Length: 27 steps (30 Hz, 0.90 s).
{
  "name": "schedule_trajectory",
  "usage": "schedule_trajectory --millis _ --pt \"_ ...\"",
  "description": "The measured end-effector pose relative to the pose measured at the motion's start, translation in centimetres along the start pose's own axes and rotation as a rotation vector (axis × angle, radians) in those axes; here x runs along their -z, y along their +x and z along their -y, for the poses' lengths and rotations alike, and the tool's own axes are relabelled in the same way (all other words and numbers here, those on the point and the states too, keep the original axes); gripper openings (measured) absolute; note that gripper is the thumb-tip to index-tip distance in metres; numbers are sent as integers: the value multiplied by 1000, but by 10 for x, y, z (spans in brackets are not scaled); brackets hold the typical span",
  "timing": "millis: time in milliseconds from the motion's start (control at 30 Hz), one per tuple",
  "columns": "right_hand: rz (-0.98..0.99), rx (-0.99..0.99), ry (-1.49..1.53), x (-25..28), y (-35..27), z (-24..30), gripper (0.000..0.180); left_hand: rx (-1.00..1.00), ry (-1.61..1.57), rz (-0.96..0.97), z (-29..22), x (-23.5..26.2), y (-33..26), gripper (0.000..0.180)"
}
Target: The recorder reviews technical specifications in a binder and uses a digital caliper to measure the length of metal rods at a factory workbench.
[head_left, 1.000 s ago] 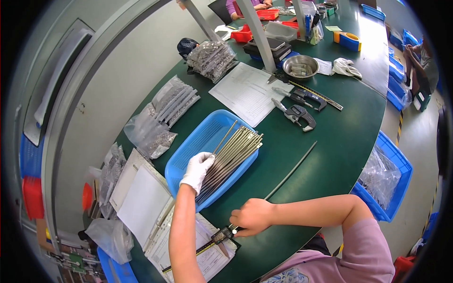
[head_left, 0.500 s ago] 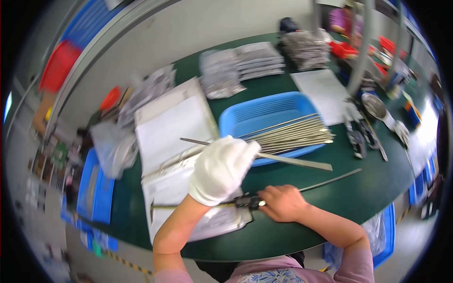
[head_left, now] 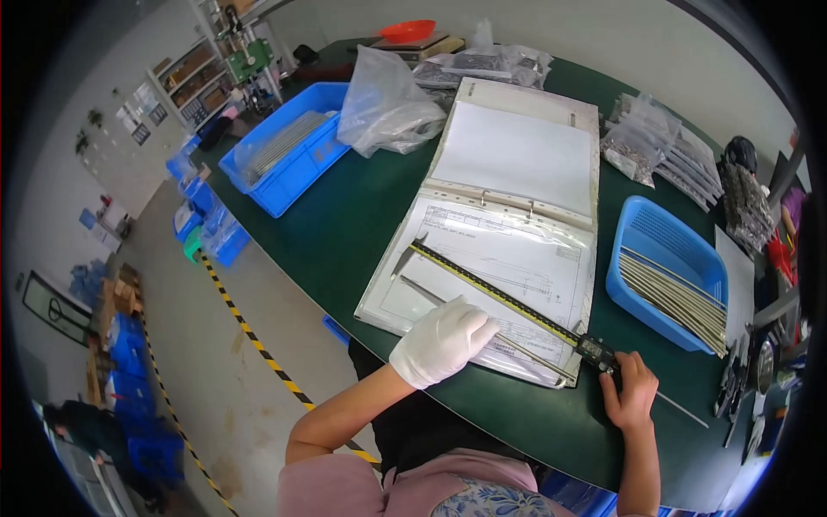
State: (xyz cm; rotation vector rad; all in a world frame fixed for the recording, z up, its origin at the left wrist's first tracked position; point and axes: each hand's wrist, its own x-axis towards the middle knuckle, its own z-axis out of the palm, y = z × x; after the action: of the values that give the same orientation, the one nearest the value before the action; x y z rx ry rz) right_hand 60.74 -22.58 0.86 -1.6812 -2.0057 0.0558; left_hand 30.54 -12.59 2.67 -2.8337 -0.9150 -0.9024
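My left hand [head_left: 444, 342], in a white glove, is closed around a thin metal rod [head_left: 423, 291] that sticks out on both sides of the fist. The rod slants over the drawing page of an open ring binder [head_left: 517, 151]. A digital caliper [head_left: 495, 291] with a yellow-edged black scale lies diagonally across the same page, jaws toward the far left. My bare right hand [head_left: 633, 389] grips the caliper by its display end. The caliper's thin end bar reaches past that hand to the right. Right of the binder, a blue basket [head_left: 662, 226] holds many similar rods [head_left: 676, 297].
A blue crate [head_left: 289, 185] with more rods stands at the table's left, beside a clear plastic bag [head_left: 388, 108]. Bagged parts [head_left: 637, 142] lie along the back. An orange-red dish [head_left: 407, 32] sits at the far side. Hand tools [head_left: 732, 379] lie at the right edge.
The view has swung left. My left hand has lowered with the rod from near the basket to over the binder page. My right hand is still on the caliper.
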Motion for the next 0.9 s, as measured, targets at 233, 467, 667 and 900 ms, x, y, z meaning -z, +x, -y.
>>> schedule_trajectory --millis 233,467,667,900 --pt "-18 15 24 1 4 5 26 8 -20 29 10 -8 -8 19" --pt "-37 34 17 1 5 1 26 17 -28 28 11 -13 -7 14" --pt "-31 38 16 3 2 0 25 31 -49 34 7 -11 -9 14" --pt "-27 -12 -15 5 0 0 25 22 -72 41 11 -12 -8 13"
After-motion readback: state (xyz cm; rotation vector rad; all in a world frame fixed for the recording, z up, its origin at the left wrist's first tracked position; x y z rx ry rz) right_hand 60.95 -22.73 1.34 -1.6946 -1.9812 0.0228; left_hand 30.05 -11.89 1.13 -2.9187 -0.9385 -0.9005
